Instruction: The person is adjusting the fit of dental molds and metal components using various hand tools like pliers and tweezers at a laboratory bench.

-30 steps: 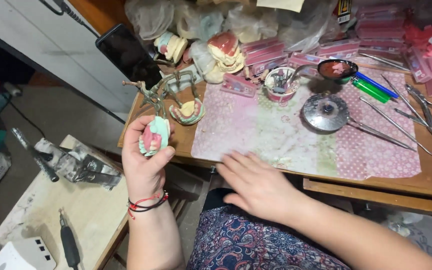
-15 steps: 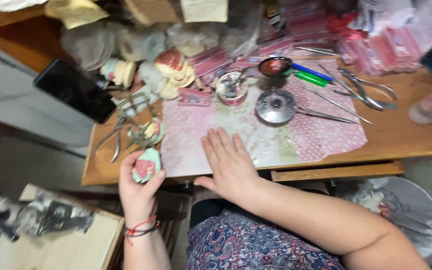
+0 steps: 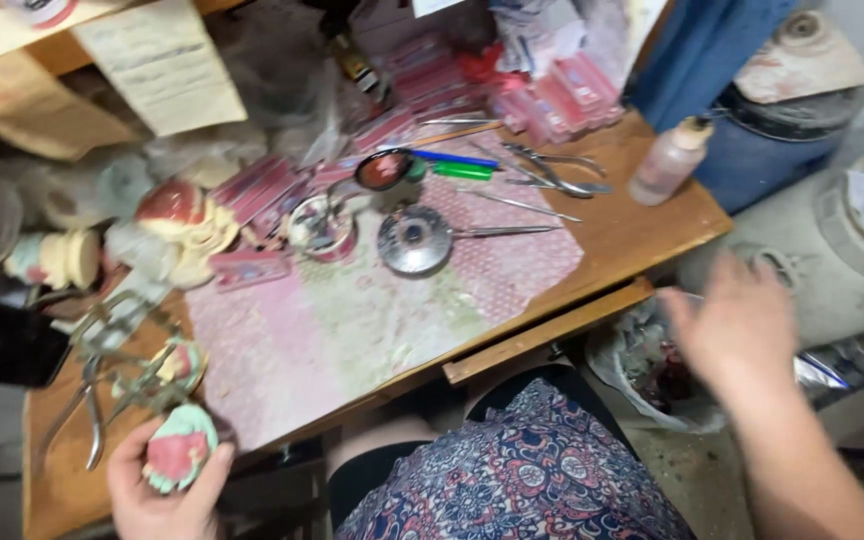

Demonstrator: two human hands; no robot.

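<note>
My left hand [image 3: 157, 495] holds a dental model [image 3: 178, 448] of pale green plaster with pink wax, low at the front left corner of the wooden workbench [image 3: 642, 225]. My right hand [image 3: 737, 325] hangs open and blurred in the air off the bench's right end, above a bin lined with a plastic bag [image 3: 642, 365]. It touches nothing. A metal articulator frame [image 3: 117, 365] lies on the bench just above the left hand.
A pink patterned mat [image 3: 352, 320] covers the bench middle. On it stand a small metal pan [image 3: 414, 240] and a little cup [image 3: 320, 225]. Pliers [image 3: 552, 170], pens and pink boxes [image 3: 552, 100] lie at the back. A squeeze bottle [image 3: 664, 160] stands right. More casts [image 3: 177, 220] sit left.
My right hand has left the mat and swung out right, past the bench's end. The view has turned right. The left hand still holds the model.
</note>
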